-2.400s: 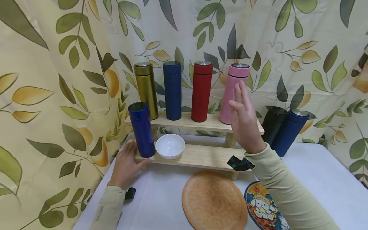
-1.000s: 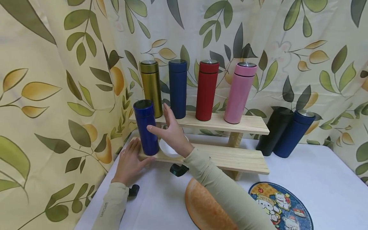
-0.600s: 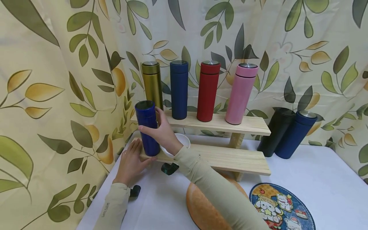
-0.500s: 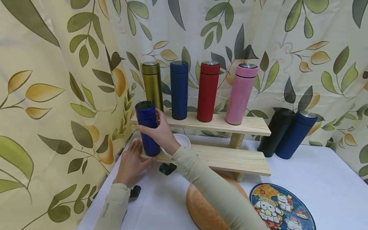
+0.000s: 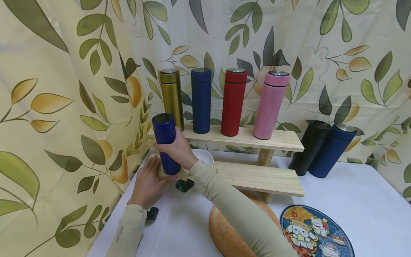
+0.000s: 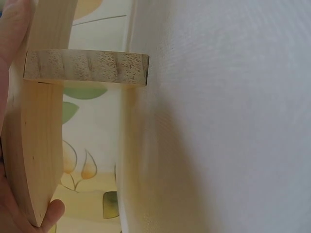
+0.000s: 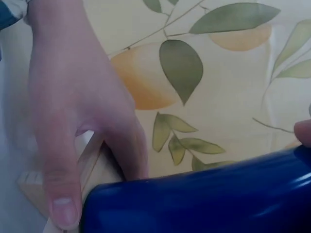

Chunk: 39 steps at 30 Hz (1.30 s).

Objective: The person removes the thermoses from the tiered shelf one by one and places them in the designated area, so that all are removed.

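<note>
A glossy blue thermos bottle [image 5: 164,130] stands at the left end of the lower board of a two-tier wooden shelf [image 5: 257,175]. My right hand [image 5: 179,148] grips it around the middle, thumb across the front and fingers behind. My left hand [image 5: 147,184] holds the left end of that lower board, beside the bottle's base. In the left wrist view a fingertip shows past the underside of the board [image 6: 43,141]. The right wrist view has the bottle [image 7: 204,199] large in front, with the left thumb on the board edge. Partly hidden behind my right hand is a white bowl [image 5: 203,159].
Gold [image 5: 171,100], navy [image 5: 201,103], red [image 5: 234,103] and pink [image 5: 271,105] bottles line the upper board. A black bottle [image 5: 309,148] and another navy bottle [image 5: 332,151] stand right of the shelf. Two round mats, one orange-brown [image 5: 231,228] and one cartoon-printed [image 5: 321,232], lie in front.
My right hand has travelled left from before the pink bottle and its fingers have wrapped around the blue bottle. My left hand has stayed at the board's end. The view has shifted slightly.
</note>
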Tool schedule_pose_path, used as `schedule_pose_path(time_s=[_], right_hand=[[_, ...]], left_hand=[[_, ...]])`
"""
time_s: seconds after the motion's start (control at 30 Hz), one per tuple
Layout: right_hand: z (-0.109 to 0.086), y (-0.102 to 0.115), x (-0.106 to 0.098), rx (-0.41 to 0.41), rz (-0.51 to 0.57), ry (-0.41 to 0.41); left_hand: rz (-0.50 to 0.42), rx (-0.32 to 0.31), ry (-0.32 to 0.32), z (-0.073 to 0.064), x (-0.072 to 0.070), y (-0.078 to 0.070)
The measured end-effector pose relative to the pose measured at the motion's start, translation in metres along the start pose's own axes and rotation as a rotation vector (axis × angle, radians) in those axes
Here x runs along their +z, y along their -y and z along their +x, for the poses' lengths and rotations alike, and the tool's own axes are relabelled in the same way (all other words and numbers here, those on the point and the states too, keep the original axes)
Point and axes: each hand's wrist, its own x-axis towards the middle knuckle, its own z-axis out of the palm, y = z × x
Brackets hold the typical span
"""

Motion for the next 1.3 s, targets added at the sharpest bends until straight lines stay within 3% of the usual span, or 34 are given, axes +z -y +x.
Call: schedule_pose_path(time_s=[0.2,0.57,0.7,0.97,1.3], right_hand=[[0.0,-0.004,-0.006,-0.029,-0.024,0.032],[-0.012,-0.006,-0.017,-0.172,-0.001,0.071],[-0.017,0.004,-0.023,-0.237,0.022,0.066],[-0.028,0.035,-0.039,-0.435,0.007,0.057],[-0.046,0.05,-0.063,-0.519,0.012,-0.022]], left_hand=[[-0.005,-0.016,0.014,0.003,0.002,-0.004],[-0.036,-0.01,-0.01,0.007,0.005,-0.006],[-0.058,-0.002,-0.018,0.006,0.008,-0.007],[-0.007,0.029,-0.036,0.006,0.005,-0.007],[0.062,0.031,0.01,0.0,0.001,-0.003]])
